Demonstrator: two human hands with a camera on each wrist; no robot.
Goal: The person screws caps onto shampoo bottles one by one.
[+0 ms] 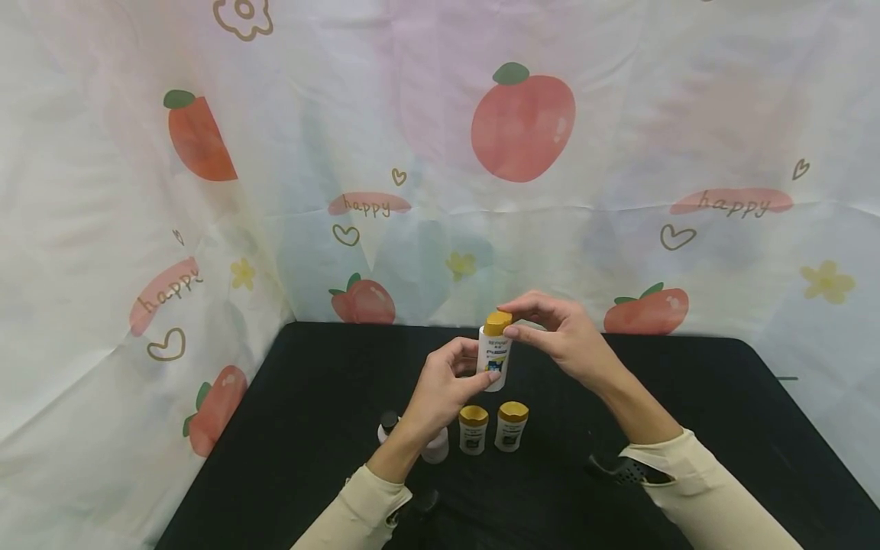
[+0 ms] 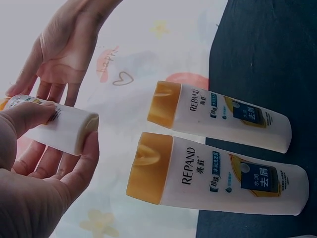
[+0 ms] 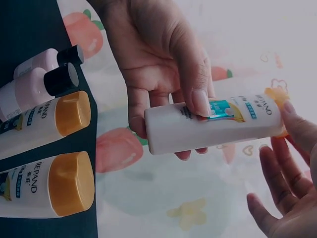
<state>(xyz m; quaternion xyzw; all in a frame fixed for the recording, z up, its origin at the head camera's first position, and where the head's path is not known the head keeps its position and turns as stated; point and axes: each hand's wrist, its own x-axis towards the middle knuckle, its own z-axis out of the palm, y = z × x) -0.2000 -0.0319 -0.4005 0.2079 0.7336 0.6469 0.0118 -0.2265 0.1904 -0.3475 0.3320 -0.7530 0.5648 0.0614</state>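
A white shampoo bottle (image 1: 493, 357) with a gold cap is held up above the table, upright in the head view, its label facing the camera. My left hand (image 1: 443, 382) grips its lower body, the thumb across the label and the fingers behind. At the top, the thumb and fingers of my right hand (image 1: 567, 336) pinch the gold cap (image 3: 278, 110). In the left wrist view, the bottle's base (image 2: 89, 133) shows beyond the left fingers. Two matching shampoo bottles (image 1: 473, 435) (image 1: 512, 429) stand side by side on the table below the hands.
Two pale pink bottles with black caps (image 3: 22, 94) (image 3: 45, 60) stand left of the shampoo bottles, partly hidden by the left forearm in the head view. A black cloth covers the table (image 1: 330, 382). Behind it hangs a fruit-printed curtain (image 1: 426, 114).
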